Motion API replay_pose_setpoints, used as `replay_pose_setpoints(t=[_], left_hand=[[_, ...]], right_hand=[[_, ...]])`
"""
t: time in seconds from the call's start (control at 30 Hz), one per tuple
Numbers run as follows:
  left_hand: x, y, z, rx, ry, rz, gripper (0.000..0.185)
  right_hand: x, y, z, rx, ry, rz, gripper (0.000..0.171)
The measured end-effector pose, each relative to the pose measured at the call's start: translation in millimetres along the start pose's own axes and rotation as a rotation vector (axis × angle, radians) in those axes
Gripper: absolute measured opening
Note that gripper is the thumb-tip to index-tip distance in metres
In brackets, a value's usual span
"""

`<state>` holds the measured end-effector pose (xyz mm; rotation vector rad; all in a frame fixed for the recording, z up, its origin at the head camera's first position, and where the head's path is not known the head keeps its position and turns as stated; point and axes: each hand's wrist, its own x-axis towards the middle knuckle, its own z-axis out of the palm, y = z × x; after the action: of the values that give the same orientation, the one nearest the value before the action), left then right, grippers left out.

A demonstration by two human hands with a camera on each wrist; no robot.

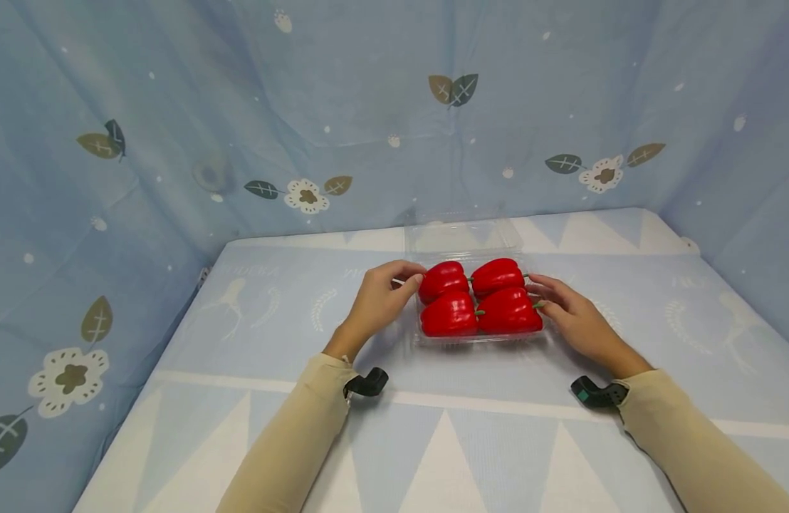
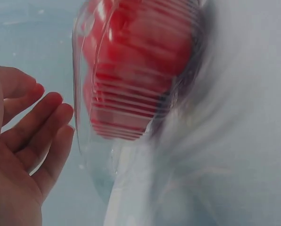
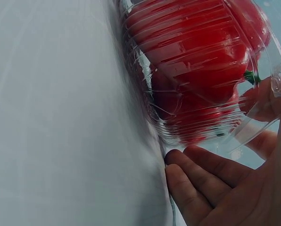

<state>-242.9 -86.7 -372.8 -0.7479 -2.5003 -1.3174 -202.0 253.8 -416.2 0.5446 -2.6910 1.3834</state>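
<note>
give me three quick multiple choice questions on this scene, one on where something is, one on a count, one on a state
1. Where do the hands sit relative to the clear tray?
A. one at each side
B. both on the left
C. both behind it

2. How many red peppers are in the tray?
A. two
B. four
C. six

3. The tray's lid is
A. closed flat
B. open at the back
C. lying on the floor

A: left hand and right hand flank it.
B: two rows of two.
B: it stands up behind the peppers.
</note>
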Motion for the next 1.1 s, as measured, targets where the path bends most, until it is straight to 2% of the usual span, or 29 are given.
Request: replay_pose_setpoints(t=[0.4,0.7,0.83,1.1], left_hand=[[13.8,-8.9,-9.7,0.158,0.029,-0.103,0.016],[18.1,-18.0,-10.3,0.149,0.029,-0.155,0.015],[20.3,-20.4,-10.5,0.176,0.021,-0.171,0.017],[24.7,-26.0,-10.0,0.306,-0.037,-0.228,0.022]], right_hand=[[2,5,-3,0.018,0.005,-0.031,0.048],[2,0,-3,0.01,0.013,-0.022,0.048],[1,-1,-4,0.003,0.012,-0.005,0.048],[0,4,0,0.012,0.001,-0.008,0.047]])
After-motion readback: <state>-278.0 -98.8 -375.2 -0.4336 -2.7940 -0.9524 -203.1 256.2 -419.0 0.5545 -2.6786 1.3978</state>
